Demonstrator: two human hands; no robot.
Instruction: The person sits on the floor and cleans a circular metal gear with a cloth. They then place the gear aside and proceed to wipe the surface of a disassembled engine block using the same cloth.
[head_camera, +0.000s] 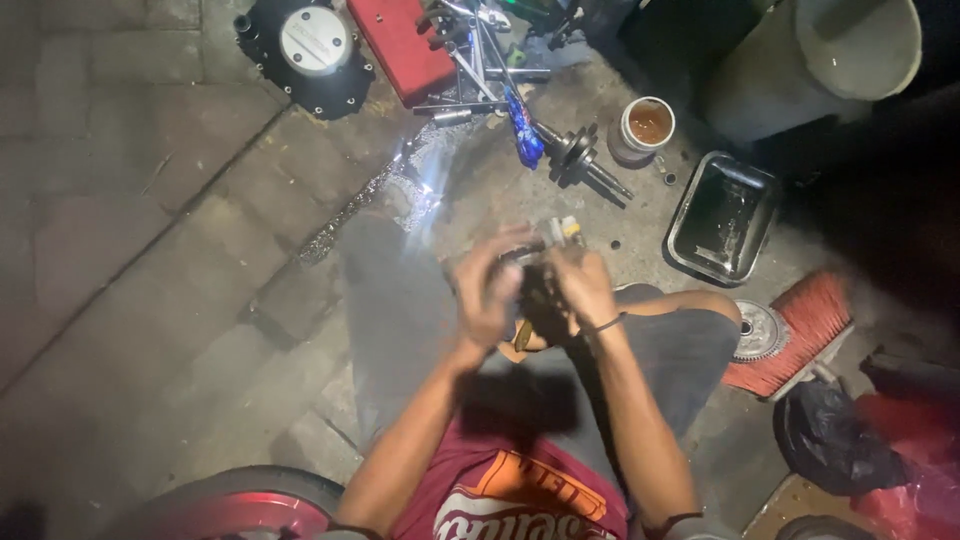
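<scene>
1. A dark, greasy metal part (535, 285) is held between both hands above the lap, well short of the black drain tray (722, 217) taken here as landmark. The left hand (487, 290) is curled partly closed against the part's near side; the right hand (580, 285) is wrapped over its far side. Motion blur hides how firmly either grips.
2. A slip is judged the main risk: an oily part could be dropped onto the paved floor (150, 200) and chipped.
3. Small loose pieces, if shed, could be lost among the bolts lying just left of the tray.
4. The geared shaft (580, 155) and the open tin (645, 125), both beyond the tray's left edge, could be knocked over by a sudden elbow movement.
5. The toothed disc (760, 330) below the tray lies close to the knee and could be kicked.
6. Poor light makes misjudged fitting likely.
</scene>
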